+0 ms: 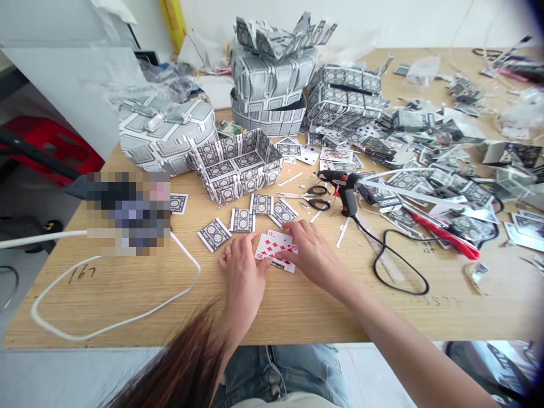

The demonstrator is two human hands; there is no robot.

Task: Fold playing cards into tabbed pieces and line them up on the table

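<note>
Red-diamond playing cards (274,243), a ten on top and a queen's corner showing behind it, lie face up on the table between my hands. My left hand (243,266), with a ring on one finger, grips their left side, thumb at the lower edge. My right hand (312,252) has curled fingers at the upper right corner and its thumb on the face. A patterned card back shows under the lower edge. Just beyond are several folded card pieces (242,220), back pattern up. Behind those stands an open box woven from folded cards (238,167).
Scissors (312,195) and a black glue gun (346,190) with a looping cord lie to the right. Woven card boxes (272,79) stand at the back. Loose cards and scraps (403,153) cover the right side. A white cable (127,326) loops at the left, near a blurred patch.
</note>
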